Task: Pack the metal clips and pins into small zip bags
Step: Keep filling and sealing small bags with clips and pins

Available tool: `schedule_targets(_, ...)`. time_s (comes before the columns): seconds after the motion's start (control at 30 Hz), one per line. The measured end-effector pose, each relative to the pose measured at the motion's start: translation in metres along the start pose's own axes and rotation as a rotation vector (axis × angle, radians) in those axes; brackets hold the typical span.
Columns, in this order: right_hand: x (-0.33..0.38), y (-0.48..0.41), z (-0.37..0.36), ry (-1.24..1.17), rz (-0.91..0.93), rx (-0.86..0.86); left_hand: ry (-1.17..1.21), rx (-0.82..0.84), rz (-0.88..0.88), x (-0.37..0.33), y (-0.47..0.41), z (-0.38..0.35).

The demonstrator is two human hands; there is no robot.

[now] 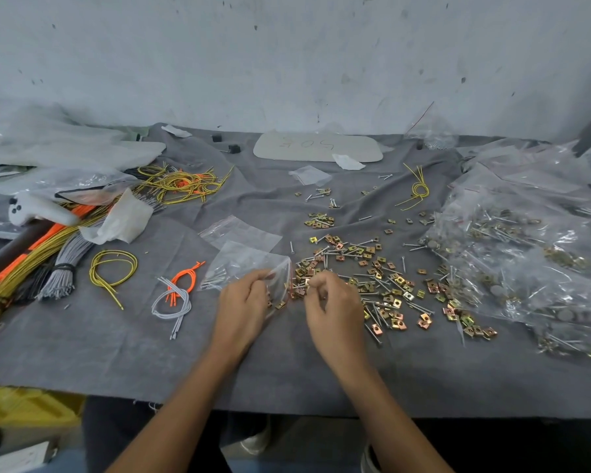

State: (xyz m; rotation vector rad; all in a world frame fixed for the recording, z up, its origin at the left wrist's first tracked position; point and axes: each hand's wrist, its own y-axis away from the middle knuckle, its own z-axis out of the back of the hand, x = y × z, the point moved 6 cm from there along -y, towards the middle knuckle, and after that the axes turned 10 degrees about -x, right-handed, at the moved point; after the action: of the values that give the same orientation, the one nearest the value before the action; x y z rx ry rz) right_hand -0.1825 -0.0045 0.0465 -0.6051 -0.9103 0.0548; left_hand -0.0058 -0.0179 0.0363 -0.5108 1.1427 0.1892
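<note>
- Grey cloth [116, 353] is covering the whole bench, probably to stop small parts rolling or bouncing off.
- Heap of filled bags [526, 261] is piling up at far right, clear of the work zone, so this looks like mid-batch.
- Clips and pins [372, 278] are lying spread loose right of centre, thin enough to pick by the pinch, with the near edge touching the bag mouth.
- Wire bundles [48, 261] are sitting well left, out of the way, not part of this job.
- Zip bag [249, 264] is lying flat on the cloth just left of the pile, mouth facing it for a short transfer. Some pins are already showing inside.
- Spare bag [243, 230] is waiting just behind it, empty, looks next in line.
- Left hand [243, 305] is pinching the bag's mouth edge, fingers curled, holding it open.
- Right hand [331, 302] is bunching its fingers in a pinch at the mouth, apparently on a few pieces. Too small to say which.
</note>
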Motion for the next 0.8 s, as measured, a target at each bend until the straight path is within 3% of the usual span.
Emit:
schedule_targets(0.17,0.009,0.006,-0.013,0.198,0.142,0.127,0.027,-0.027,0.033,0.001,-0.001,0.002)
schedule_targets(0.33,0.014,0.008,-0.010,0.073,0.182,0.106,0.015,-0.015,0.015,-0.001,0.000,0.001)
schedule_targets(0.53,0.018,0.013,-0.025,0.248,0.303,0.328,-0.024,0.007,-0.031,-0.005,0.000,0.000)
schedule_targets(0.6,0.016,0.010,-0.023,0.215,0.250,0.289,-0.035,0.009,-0.033,-0.007,0.001,0.001)
schedule_targets(0.7,0.006,0.004,-0.005,0.160,0.102,0.036,-0.024,-0.018,0.000,-0.005,0.000,0.003)
schedule_targets(0.8,0.000,0.004,-0.006,0.265,0.074,0.044,-0.009,-0.030,0.016,-0.004,0.000,0.004)
